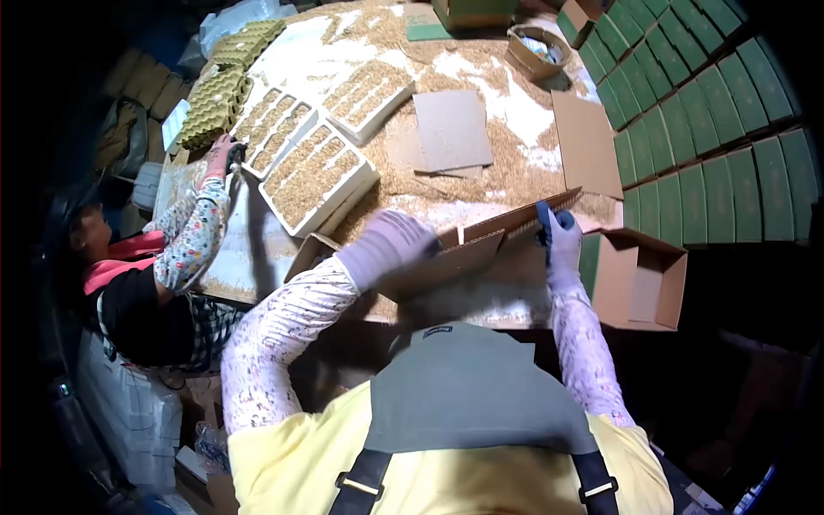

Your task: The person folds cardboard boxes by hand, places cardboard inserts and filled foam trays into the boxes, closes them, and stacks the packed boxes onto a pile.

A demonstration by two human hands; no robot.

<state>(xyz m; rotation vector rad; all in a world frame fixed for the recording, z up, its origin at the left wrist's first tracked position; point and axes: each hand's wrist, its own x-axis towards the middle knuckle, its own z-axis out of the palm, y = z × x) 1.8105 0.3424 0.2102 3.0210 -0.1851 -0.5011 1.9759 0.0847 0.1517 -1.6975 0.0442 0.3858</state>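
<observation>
A brown corrugated cardboard piece with a slot in its upper edge (481,253) stands on edge at the near side of the table. My right hand (560,245), in a lavender glove with dark fingertips, grips its right end, thumb and fingers closed round the board. At the board's left end is my left hand (388,247), gloved and smeared by motion; whether its fingers hold the board I cannot make out. An open cardboard box (665,287) with a green side lies to the right of my right hand. Flat grey-brown cardboard sheets (451,130) rest on the grain beyond.
White foam boxes filled with grain (322,184) stand left of centre, beside a co-worker's gloved hand (221,156). Yellowish egg trays (215,105) lie behind. Green boxes (695,142) are stacked at right. A round container (537,53) and loose grain are at the back.
</observation>
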